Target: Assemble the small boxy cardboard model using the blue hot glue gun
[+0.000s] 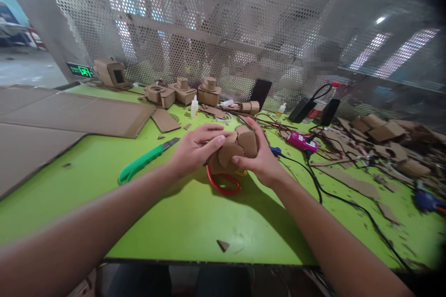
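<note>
Between my hands is a rounded cardboard piece made of several joined bits, with seams on its near face. My left hand presses on its left side and top, fingers curved over it. On the right side my right hand grips it, thumb on the near face and a finger raised along the back. Below the piece, partly hidden, lies a red loop handle, perhaps of scissors. To the left of my left hand rests a green-handled utility knife with its blade out.
Large cardboard sheets cover the left. Several cardboard models and a glue bottle stand at the back. At right are a magenta power strip, black cables, a blue glue gun and heaped cardboard scraps.
</note>
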Action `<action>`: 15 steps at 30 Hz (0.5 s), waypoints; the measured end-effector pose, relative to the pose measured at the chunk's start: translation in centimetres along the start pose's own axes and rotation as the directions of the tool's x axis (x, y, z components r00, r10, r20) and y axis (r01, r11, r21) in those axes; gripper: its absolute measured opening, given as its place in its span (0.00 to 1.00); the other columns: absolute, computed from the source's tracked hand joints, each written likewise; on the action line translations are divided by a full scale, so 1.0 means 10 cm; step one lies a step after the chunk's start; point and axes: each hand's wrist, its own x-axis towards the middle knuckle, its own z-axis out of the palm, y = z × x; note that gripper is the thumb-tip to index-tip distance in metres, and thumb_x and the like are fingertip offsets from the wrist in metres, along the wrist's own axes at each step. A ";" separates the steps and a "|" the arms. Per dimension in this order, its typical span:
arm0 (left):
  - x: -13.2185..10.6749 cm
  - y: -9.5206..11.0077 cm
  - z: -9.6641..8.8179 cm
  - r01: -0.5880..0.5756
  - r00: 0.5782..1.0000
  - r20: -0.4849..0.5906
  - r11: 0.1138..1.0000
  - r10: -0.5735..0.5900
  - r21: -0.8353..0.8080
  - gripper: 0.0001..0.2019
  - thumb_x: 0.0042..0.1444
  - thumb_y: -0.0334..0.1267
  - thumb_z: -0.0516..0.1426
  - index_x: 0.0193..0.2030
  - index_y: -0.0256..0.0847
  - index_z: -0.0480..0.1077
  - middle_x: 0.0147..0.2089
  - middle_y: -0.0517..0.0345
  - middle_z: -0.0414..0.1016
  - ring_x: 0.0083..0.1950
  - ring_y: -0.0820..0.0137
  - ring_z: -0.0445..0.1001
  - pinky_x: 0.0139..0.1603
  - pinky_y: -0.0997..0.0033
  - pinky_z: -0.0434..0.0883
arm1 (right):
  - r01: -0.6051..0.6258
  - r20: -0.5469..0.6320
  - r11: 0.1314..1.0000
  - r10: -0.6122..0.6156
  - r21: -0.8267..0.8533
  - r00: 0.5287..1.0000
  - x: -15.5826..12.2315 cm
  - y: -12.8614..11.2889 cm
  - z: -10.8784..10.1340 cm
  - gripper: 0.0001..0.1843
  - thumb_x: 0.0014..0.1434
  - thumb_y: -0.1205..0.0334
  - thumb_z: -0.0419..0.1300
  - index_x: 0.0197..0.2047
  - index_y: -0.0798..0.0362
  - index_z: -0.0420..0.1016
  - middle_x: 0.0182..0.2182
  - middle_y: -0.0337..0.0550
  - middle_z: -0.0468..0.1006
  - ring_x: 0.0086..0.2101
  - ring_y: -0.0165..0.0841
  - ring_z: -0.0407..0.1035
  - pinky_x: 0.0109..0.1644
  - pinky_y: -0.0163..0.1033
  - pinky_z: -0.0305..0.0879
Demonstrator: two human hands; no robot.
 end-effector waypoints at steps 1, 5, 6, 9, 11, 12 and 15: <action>0.00 0.00 0.01 -0.016 1.000 -0.002 1.000 0.016 0.010 0.21 0.65 0.48 0.57 0.54 0.36 0.81 0.57 0.42 0.80 0.59 0.56 0.77 0.63 0.57 0.72 | 0.001 -0.003 1.000 -0.001 0.008 1.000 0.00 0.00 0.00 0.68 0.39 0.55 0.81 0.75 0.33 0.44 0.62 0.48 0.68 0.52 0.46 0.75 0.58 0.55 0.74; -0.01 -0.01 0.03 -0.078 0.997 0.003 0.996 0.078 0.037 0.26 0.64 0.48 0.59 0.63 0.33 0.75 0.61 0.42 0.78 0.62 0.56 0.76 0.67 0.57 0.70 | 0.002 -0.006 0.999 -0.002 0.032 1.000 0.01 -0.01 -0.02 0.67 0.39 0.57 0.81 0.74 0.33 0.46 0.63 0.47 0.69 0.54 0.47 0.74 0.60 0.56 0.73; -0.01 -0.02 0.03 -0.085 0.996 -0.009 0.996 0.086 0.039 0.26 0.65 0.49 0.58 0.63 0.32 0.74 0.62 0.42 0.77 0.63 0.56 0.76 0.67 0.57 0.70 | 0.000 -0.006 0.999 0.000 0.033 1.000 0.01 -0.01 -0.02 0.67 0.39 0.57 0.81 0.74 0.33 0.47 0.63 0.47 0.69 0.55 0.47 0.74 0.60 0.56 0.73; -0.02 -0.03 0.03 -0.096 0.994 -0.038 0.995 0.097 0.034 0.25 0.65 0.48 0.58 0.62 0.32 0.75 0.61 0.42 0.78 0.62 0.56 0.77 0.63 0.59 0.73 | -0.008 -0.008 0.999 0.008 0.036 1.000 0.00 -0.03 -0.01 0.64 0.40 0.56 0.81 0.73 0.33 0.49 0.63 0.47 0.69 0.55 0.47 0.74 0.62 0.56 0.72; -0.01 -0.04 0.02 -0.110 0.993 -0.040 0.993 0.111 0.037 0.24 0.65 0.47 0.58 0.61 0.33 0.75 0.60 0.42 0.79 0.61 0.57 0.77 0.61 0.61 0.74 | -0.013 -0.012 0.999 0.014 0.040 1.000 0.00 -0.03 0.00 0.64 0.40 0.56 0.81 0.72 0.34 0.50 0.64 0.47 0.69 0.56 0.47 0.74 0.62 0.57 0.72; -0.01 -0.05 0.02 -0.117 0.992 -0.035 0.992 0.119 0.045 0.24 0.65 0.47 0.59 0.61 0.33 0.75 0.60 0.42 0.79 0.61 0.57 0.78 0.61 0.61 0.75 | -0.013 -0.013 0.999 0.014 0.041 1.000 0.00 -0.03 0.00 0.64 0.40 0.56 0.81 0.72 0.34 0.50 0.64 0.47 0.69 0.56 0.47 0.74 0.62 0.57 0.72; -0.01 -0.07 0.02 -0.131 0.991 -0.022 0.989 0.133 0.069 0.24 0.65 0.47 0.59 0.61 0.32 0.75 0.60 0.42 0.79 0.61 0.57 0.78 0.61 0.60 0.75 | -0.006 -0.003 0.999 0.006 0.036 1.000 0.00 -0.03 0.01 0.63 0.41 0.56 0.81 0.72 0.33 0.50 0.64 0.46 0.69 0.56 0.47 0.74 0.62 0.57 0.71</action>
